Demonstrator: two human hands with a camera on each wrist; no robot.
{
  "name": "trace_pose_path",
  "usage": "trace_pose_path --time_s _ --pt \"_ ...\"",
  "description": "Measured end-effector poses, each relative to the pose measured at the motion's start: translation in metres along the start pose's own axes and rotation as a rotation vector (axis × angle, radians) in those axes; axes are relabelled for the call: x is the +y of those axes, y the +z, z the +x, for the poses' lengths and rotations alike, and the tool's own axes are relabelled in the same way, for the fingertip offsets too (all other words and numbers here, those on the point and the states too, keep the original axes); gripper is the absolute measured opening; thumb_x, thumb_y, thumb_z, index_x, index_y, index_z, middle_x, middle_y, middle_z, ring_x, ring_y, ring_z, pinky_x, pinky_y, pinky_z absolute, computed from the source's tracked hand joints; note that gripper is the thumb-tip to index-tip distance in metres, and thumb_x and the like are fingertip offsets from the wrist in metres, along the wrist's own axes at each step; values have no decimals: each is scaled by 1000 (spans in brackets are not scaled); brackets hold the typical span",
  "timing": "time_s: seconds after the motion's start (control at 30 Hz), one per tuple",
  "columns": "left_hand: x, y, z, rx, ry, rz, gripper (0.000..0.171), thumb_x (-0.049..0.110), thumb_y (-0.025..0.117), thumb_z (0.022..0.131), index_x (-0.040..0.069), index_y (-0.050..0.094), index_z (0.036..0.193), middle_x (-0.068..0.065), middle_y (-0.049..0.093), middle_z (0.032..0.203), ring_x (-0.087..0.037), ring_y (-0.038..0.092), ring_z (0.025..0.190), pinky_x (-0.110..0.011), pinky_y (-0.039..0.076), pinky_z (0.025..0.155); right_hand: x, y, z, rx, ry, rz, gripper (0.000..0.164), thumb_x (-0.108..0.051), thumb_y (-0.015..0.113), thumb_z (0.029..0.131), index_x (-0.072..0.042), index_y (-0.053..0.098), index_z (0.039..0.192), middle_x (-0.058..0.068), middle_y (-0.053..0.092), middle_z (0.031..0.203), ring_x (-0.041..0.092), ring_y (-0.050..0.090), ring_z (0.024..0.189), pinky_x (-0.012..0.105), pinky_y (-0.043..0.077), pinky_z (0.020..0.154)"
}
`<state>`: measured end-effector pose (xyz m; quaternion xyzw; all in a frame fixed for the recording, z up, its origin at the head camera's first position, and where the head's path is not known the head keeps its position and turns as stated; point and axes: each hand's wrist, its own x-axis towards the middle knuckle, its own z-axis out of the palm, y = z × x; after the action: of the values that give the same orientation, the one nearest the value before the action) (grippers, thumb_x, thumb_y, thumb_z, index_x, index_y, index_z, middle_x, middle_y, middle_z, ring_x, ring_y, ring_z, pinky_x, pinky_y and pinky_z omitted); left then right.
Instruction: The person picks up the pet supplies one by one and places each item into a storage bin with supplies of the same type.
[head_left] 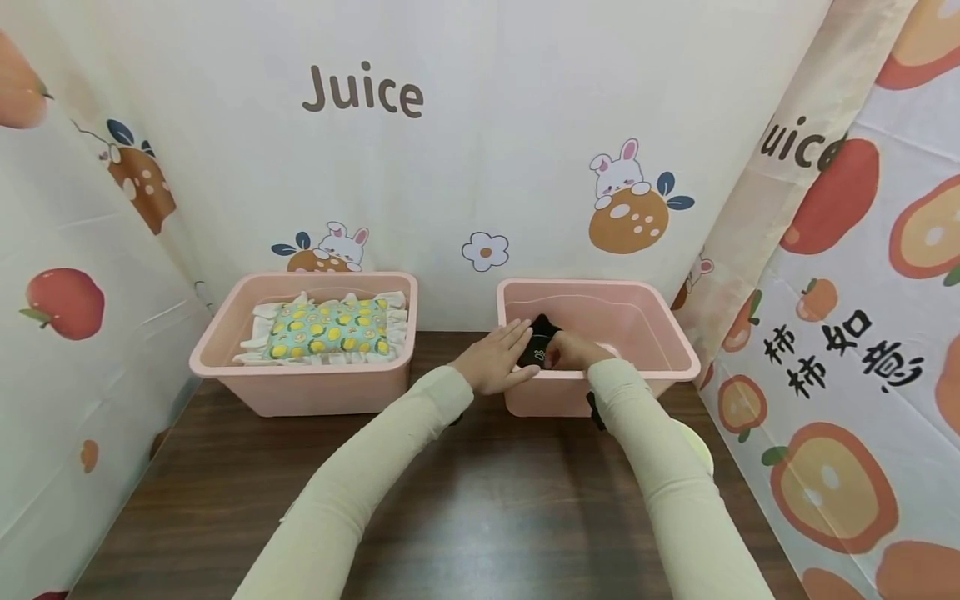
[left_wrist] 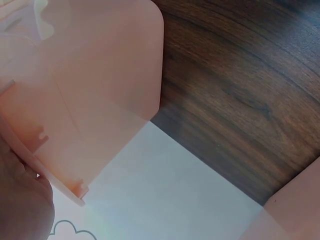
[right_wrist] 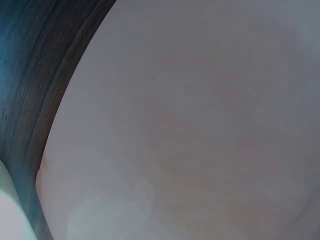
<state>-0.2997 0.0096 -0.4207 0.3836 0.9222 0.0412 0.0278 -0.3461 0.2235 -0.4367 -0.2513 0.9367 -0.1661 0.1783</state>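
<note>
In the head view, a black item with a small white print (head_left: 538, 340), apparently soft fabric, lies against the left inner wall of the right pink bin (head_left: 600, 292). My left hand (head_left: 495, 358) reaches over that bin's left rim with its fingers straight, fingertips at the black item. Inside the bin, my right hand (head_left: 572, 351) has its fingers curled and pinches the item's lower right edge. The left wrist view catches part of my left hand (left_wrist: 25, 200) beside the bin's rim. Only the bin's wall (right_wrist: 175, 110) fills most of the right wrist view; that hand is hidden there.
A second pink bin (head_left: 300, 392) on the left holds a lemon-print pillow (head_left: 330, 327) with white ruffles. A pale yellow-green round object (head_left: 697, 447) is partly hidden behind my right sleeve. Printed curtains (head_left: 465, 150) stand behind the dark wooden table (head_left: 480, 517).
</note>
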Motion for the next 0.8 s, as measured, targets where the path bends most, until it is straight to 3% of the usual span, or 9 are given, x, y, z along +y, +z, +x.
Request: trace_pose_path --time_s 0.3,0.53,0.8 --pt "2 -2 -1 -11 -4 -2 75 57 24 100 6 13 154 -7 7 162 -20 3 148 -32 7 119 0 2 0 -18 87 38 10 2 69 80 -6 73 78 3 68 76 14 56 66 28 52 62" --pt "0 -1 0 -4 0 -8 75 57 25 100 5 15 153 -8 7 162 -20 3 148 -32 7 119 3 1 -1 9 82 11 7 0 70 81 -4 74 76 3 69 72 14 56 62 29 52 60" --pt "0 2 2 0 4 3 75 57 24 100 5 14 153 -8 7 161 -21 3 148 -32 6 119 6 2 -3 14 147 94 8 -9 71 85 -3 76 82 3 69 74 13 56 64 28 51 61"
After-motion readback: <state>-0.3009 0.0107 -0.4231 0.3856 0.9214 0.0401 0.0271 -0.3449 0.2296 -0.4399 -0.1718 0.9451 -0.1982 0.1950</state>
